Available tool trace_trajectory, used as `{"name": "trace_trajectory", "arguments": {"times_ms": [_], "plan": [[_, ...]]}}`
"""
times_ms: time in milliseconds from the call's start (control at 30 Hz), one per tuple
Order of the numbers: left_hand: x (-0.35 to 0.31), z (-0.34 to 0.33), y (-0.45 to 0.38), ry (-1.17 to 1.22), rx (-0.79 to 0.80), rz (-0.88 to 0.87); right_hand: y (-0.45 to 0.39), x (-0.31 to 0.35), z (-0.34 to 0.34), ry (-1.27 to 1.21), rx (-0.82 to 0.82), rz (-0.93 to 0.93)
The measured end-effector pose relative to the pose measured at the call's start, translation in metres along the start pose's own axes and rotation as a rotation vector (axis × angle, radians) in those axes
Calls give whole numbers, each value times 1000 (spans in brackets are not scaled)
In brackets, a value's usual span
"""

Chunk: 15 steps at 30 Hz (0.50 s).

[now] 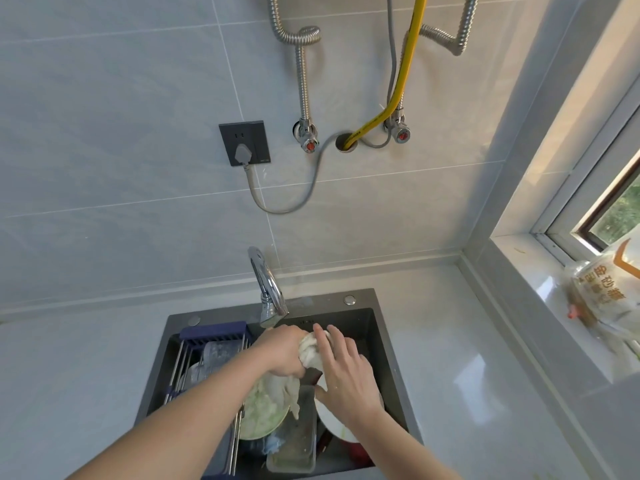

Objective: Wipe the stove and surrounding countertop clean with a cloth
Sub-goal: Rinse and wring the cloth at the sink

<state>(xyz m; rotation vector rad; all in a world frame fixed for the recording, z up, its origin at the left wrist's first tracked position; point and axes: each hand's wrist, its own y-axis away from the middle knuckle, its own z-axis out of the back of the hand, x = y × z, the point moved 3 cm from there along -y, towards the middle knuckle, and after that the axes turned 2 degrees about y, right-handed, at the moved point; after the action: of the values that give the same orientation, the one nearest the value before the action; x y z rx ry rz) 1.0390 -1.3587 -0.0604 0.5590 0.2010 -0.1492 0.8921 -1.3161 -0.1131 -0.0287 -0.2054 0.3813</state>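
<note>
both hands over the sink (384, 327), under the faucet (268, 289). left hand (284, 351) curls round the bunched cloth (310, 351) and grips it; right hand (346, 372) lies on its other side w/ fingers mostly straight, pressing. cloth hangs above a greenish plate (261, 415) & a dish rack (207, 355). looks like rinse/wring before wiping. to do it well: squeeze till just damp, keep the loose tail off the dirty dishes, then carry it to the tabletop (460, 358). stove not in view.
</note>
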Motion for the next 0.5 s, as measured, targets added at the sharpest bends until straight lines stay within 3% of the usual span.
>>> {"name": "trace_trajectory", "arguments": {"times_ms": [100, 200, 333, 500], "plan": [[-10, -3, 2, -77, 47, -9, -18, -3, 9, 69, 31, -31], [-17, -8, 4, -269, -46, -44, -26, -3, 24, 77, 157, -21], [-24, -12, 8, -522, -157, -94, -29, -4, 18, -219, 385, -182], [-23, -29, 10, -582, -258, -173, -8, -3, -3, -751, 550, -449]]}}
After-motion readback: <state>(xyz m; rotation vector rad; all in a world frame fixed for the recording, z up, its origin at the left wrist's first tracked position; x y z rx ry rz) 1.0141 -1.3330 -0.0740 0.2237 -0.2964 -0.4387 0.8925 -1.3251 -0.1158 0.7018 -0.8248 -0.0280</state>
